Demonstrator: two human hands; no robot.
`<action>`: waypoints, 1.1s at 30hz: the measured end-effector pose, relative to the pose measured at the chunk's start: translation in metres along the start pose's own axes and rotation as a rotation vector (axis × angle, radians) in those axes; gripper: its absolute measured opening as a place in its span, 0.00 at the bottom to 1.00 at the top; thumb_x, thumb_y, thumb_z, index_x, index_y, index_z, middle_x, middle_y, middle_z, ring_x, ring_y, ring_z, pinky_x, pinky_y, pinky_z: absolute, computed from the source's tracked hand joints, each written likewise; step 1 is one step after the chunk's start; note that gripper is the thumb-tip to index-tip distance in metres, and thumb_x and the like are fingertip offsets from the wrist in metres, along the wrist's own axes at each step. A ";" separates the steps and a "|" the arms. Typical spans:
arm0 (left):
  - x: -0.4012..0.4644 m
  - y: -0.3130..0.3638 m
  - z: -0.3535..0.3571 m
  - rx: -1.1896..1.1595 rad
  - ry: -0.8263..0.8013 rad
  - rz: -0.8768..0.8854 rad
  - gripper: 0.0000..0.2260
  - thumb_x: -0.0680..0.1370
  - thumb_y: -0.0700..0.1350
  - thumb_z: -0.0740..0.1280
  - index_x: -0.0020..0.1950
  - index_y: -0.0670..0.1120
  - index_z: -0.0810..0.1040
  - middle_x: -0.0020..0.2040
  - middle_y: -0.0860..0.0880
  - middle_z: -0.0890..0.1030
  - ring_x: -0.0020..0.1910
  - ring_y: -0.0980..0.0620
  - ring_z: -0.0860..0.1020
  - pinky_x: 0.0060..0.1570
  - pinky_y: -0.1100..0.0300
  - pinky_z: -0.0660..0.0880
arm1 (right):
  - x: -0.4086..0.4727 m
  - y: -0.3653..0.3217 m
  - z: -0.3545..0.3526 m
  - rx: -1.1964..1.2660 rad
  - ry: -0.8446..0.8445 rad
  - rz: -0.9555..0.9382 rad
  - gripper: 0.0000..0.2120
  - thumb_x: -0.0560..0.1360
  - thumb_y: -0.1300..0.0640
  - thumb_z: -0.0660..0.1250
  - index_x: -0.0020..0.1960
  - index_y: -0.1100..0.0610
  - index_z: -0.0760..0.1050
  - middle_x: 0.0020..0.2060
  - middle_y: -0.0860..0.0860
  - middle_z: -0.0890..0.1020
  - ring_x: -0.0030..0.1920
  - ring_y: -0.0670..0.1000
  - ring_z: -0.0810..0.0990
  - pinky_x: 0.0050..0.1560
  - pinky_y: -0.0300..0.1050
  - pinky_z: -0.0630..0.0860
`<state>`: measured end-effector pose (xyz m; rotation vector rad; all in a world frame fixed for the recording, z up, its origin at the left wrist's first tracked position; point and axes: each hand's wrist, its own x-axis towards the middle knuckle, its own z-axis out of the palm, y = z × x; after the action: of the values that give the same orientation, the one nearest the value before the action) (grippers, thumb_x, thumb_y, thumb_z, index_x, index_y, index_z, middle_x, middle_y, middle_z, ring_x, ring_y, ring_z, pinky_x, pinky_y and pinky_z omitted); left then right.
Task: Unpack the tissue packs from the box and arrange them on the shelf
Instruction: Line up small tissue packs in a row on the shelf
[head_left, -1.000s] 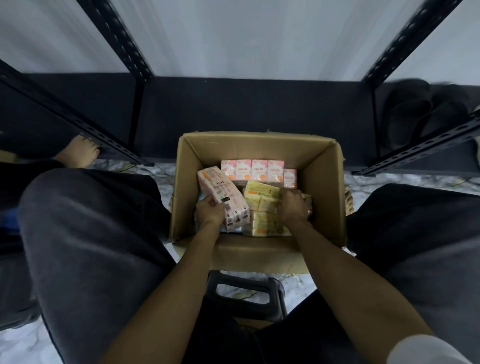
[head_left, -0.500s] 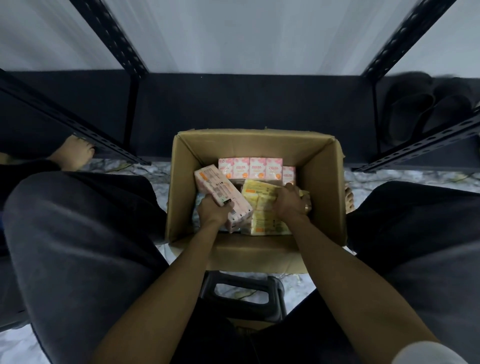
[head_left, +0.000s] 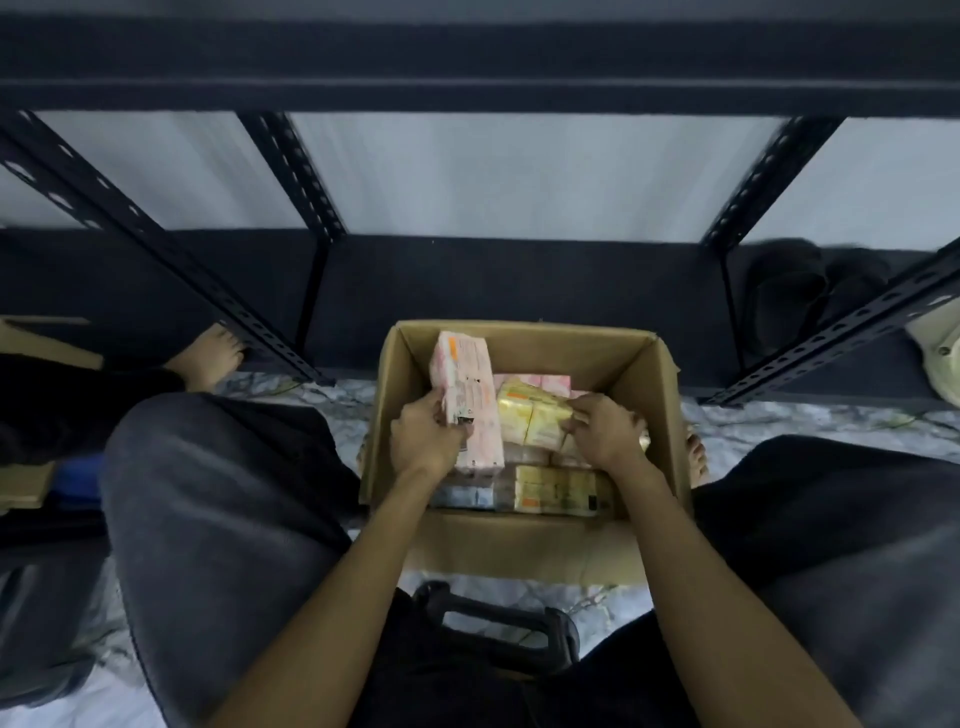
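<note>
Left hand is clamped round a pink pack, right hand closed on a yellow pack, both just above the box. I'd lift straight up, then carry toward the shelf at 12 o'clock, keeping the grips firm so the wrappers don't slip.
</note>
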<state>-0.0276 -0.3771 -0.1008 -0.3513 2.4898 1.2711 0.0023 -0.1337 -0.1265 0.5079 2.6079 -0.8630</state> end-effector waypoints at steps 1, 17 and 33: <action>-0.004 0.006 -0.011 -0.001 -0.004 0.046 0.31 0.67 0.46 0.78 0.69 0.59 0.75 0.58 0.58 0.84 0.56 0.57 0.83 0.55 0.51 0.82 | -0.007 -0.003 -0.013 0.035 0.032 -0.031 0.14 0.79 0.56 0.69 0.64 0.56 0.80 0.60 0.53 0.81 0.62 0.57 0.78 0.51 0.43 0.64; -0.096 0.221 -0.259 -0.240 -0.135 0.773 0.25 0.70 0.38 0.74 0.65 0.53 0.80 0.60 0.54 0.84 0.61 0.55 0.82 0.59 0.59 0.79 | -0.195 -0.139 -0.312 0.220 0.656 -0.636 0.13 0.72 0.46 0.68 0.54 0.32 0.76 0.48 0.21 0.76 0.56 0.24 0.73 0.79 0.48 0.55; 0.057 0.335 -0.300 0.403 0.005 0.943 0.29 0.75 0.25 0.66 0.67 0.53 0.80 0.70 0.57 0.77 0.73 0.64 0.66 0.75 0.56 0.66 | -0.026 -0.185 -0.379 0.083 0.655 -0.447 0.18 0.77 0.57 0.72 0.67 0.55 0.79 0.67 0.52 0.79 0.74 0.49 0.70 0.73 0.42 0.59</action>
<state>-0.2514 -0.4343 0.2888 1.0182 2.9044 0.9423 -0.1352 -0.0428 0.2630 0.2512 3.3802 -1.0849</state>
